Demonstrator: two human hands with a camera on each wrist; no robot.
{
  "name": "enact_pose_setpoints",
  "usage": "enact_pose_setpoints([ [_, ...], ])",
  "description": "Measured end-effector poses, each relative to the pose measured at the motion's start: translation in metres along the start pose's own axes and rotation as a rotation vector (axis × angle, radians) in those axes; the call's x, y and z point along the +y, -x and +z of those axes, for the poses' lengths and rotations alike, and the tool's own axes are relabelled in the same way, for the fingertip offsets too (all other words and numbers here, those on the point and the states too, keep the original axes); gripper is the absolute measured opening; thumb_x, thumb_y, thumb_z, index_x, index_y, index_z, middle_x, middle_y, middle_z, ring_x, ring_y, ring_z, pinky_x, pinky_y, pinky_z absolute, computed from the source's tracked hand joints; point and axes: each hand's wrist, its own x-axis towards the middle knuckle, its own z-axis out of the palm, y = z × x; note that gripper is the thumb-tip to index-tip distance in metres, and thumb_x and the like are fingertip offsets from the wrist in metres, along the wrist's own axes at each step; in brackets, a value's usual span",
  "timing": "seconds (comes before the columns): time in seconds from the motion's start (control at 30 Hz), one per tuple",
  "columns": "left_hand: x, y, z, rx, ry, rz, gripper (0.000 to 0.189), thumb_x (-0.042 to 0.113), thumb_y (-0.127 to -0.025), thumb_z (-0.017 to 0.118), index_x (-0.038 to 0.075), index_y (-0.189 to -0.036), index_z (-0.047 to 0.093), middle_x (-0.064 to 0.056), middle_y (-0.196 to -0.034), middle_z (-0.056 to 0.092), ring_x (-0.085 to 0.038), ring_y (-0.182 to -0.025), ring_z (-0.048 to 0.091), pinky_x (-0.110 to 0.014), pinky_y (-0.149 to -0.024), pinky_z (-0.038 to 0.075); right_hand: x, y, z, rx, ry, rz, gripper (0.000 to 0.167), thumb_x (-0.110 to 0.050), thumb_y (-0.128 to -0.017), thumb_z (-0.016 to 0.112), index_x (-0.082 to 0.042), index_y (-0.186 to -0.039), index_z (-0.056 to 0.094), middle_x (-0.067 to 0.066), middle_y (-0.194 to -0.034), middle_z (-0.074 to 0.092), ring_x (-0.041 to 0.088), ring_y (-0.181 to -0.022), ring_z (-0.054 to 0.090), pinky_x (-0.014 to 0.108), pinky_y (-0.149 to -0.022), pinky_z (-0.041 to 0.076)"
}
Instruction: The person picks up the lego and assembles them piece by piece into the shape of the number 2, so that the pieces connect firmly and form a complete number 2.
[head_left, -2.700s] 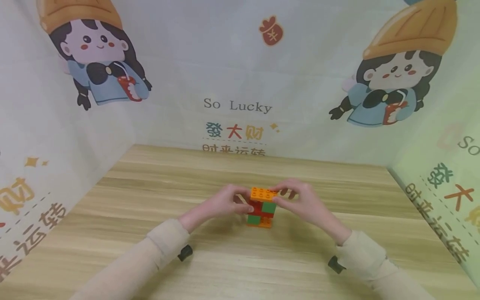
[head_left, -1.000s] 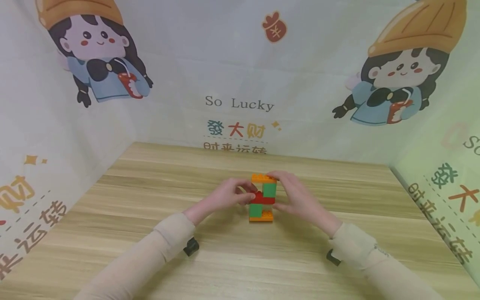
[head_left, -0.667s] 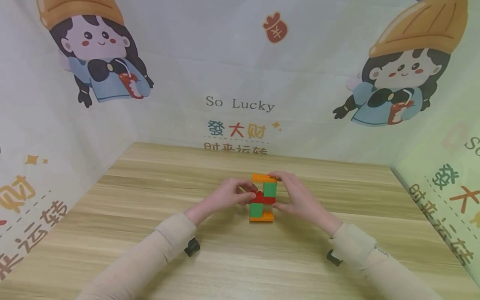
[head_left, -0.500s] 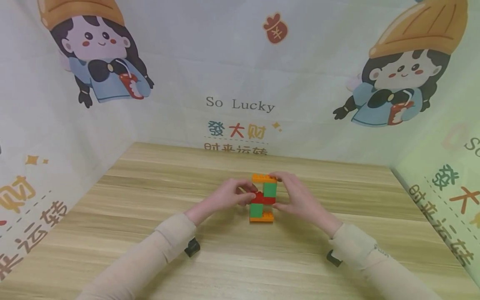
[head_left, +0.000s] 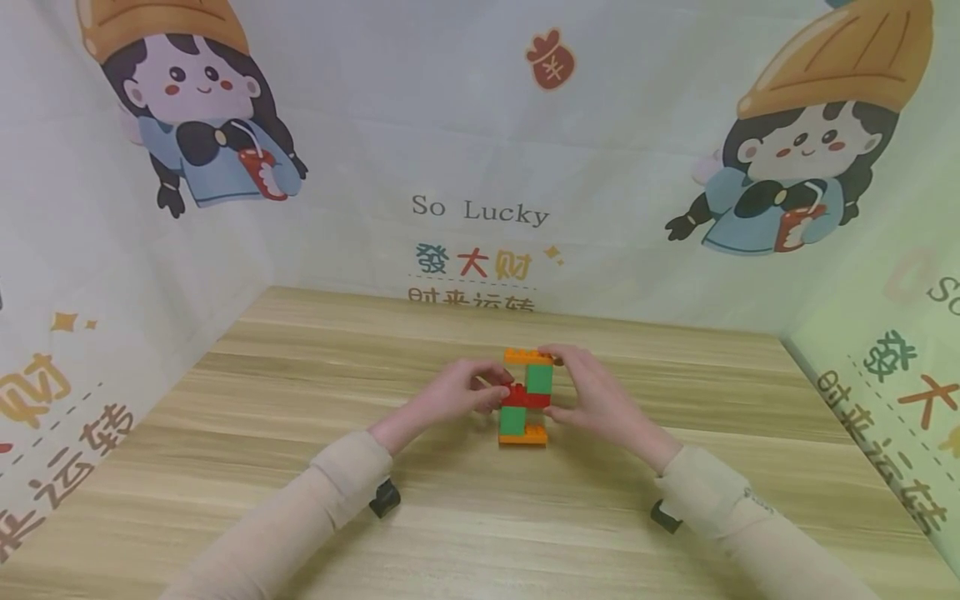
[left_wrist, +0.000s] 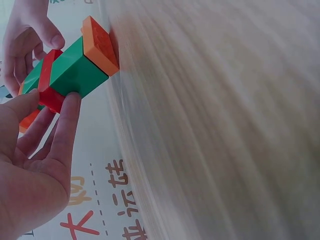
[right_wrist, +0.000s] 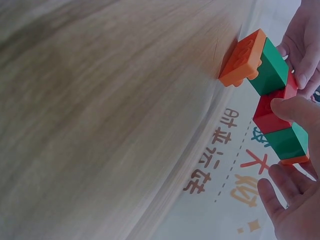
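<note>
A stack of toy building bricks stands upright on the wooden table (head_left: 450, 533). From bottom to top come an orange brick (head_left: 536, 433), a green brick (head_left: 513, 421) at left, a red brick (head_left: 536, 401), a second green brick (head_left: 540, 379) at right, and another orange brick (head_left: 517, 357). My left hand (head_left: 450, 390) pinches the red brick's left end; in the left wrist view a finger also touches the lower green brick (left_wrist: 75, 72). With the thumb on the red brick and fingers at the top orange brick, my right hand (head_left: 600, 400) holds the stack's right side.
Printed cloth (head_left: 345, 167) hangs behind the table and along both sides. A black device (head_left: 385, 497) sits under the left sleeve cuff, and another black device (head_left: 665, 515) under the right one.
Since the earliest frame, the top orange brick has gone from studs facing the camera to nearly edge-on, and my right thumb has moved down from it to the red brick. Lately, hardly any movement.
</note>
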Motion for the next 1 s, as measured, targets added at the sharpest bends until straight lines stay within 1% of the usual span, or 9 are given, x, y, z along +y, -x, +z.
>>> enact_pose_setpoints([
  [0.23,-0.0037,-0.0002,-0.0001,-0.003,0.000,0.005,0.024,0.009,-0.094,0.064,0.003,-0.118,0.065,-0.019,-0.113,0.068,-0.026,-0.088,0.073,-0.034,-0.072,0.063,0.0027,0.0003,0.0008,-0.018,-0.025,0.034,0.083,-0.013,-0.073,0.086,-0.007,-0.143,0.042,0.013,-0.142,0.053,0.032,-0.124,0.056,0.047,-0.106,0.049],
  [0.47,-0.0020,0.0029,0.0001,-0.006,0.014,-0.007,0.030,0.006,-0.093,0.065,0.003,-0.123,0.062,-0.021,-0.115,0.068,-0.031,-0.089,0.072,-0.035,-0.072,0.063,0.0044,0.0008,0.0015,-0.024,-0.044,0.072,0.084,-0.015,-0.074,0.085,-0.009,-0.145,0.041,0.013,-0.142,0.052,0.032,-0.125,0.054,0.049,-0.106,0.048],
  [0.63,-0.0027,0.0046,0.0016,-0.006,0.006,-0.009,0.033,0.005,-0.092,0.066,0.005,-0.125,0.061,-0.019,-0.117,0.068,-0.028,-0.089,0.072,-0.033,-0.071,0.062,0.0043,0.0007,0.0017,-0.030,-0.046,0.086,0.084,-0.015,-0.075,0.085,-0.009,-0.145,0.040,0.013,-0.143,0.052,0.032,-0.125,0.054,0.049,-0.106,0.049],
  [0.77,-0.0047,0.0063,0.0036,-0.007,-0.049,0.003,0.038,0.007,-0.091,0.068,0.009,-0.128,0.059,-0.014,-0.120,0.068,-0.023,-0.093,0.070,-0.031,-0.074,0.061,0.0040,0.0005,0.0016,-0.035,-0.055,0.103,0.084,-0.015,-0.075,0.085,-0.009,-0.146,0.040,0.013,-0.144,0.051,0.031,-0.125,0.054,0.049,-0.106,0.049],
  [0.87,-0.0045,0.0079,0.0046,-0.007,-0.107,0.018,0.043,0.009,-0.090,0.070,0.011,-0.131,0.057,-0.011,-0.123,0.067,-0.022,-0.099,0.069,-0.030,-0.081,0.060,0.0045,0.0005,0.0015,-0.040,-0.069,0.119,0.085,-0.015,-0.075,0.085,-0.009,-0.146,0.040,0.013,-0.145,0.050,0.030,-0.125,0.054,0.049,-0.106,0.048],
  [0.9,-0.0044,0.0082,0.0048,-0.008,-0.124,0.023,0.045,0.009,-0.089,0.070,0.011,-0.132,0.056,-0.011,-0.124,0.067,-0.023,-0.101,0.069,-0.029,-0.082,0.060,0.0049,0.0005,0.0015,-0.041,-0.073,0.123,0.084,-0.015,-0.075,0.085,-0.010,-0.146,0.040,0.013,-0.145,0.050,0.030,-0.125,0.054,0.049,-0.106,0.048],
  [1.0,-0.0035,0.0091,0.0054,-0.014,-0.150,0.026,0.051,0.009,-0.087,0.072,0.010,-0.135,0.054,-0.013,-0.126,0.066,-0.026,-0.104,0.067,-0.029,-0.077,0.060,0.0068,0.0005,0.0019,-0.044,-0.084,0.128,0.084,-0.015,-0.076,0.084,-0.010,-0.147,0.039,0.013,-0.146,0.050,0.030,-0.124,0.054,0.049,-0.105,0.049],
])
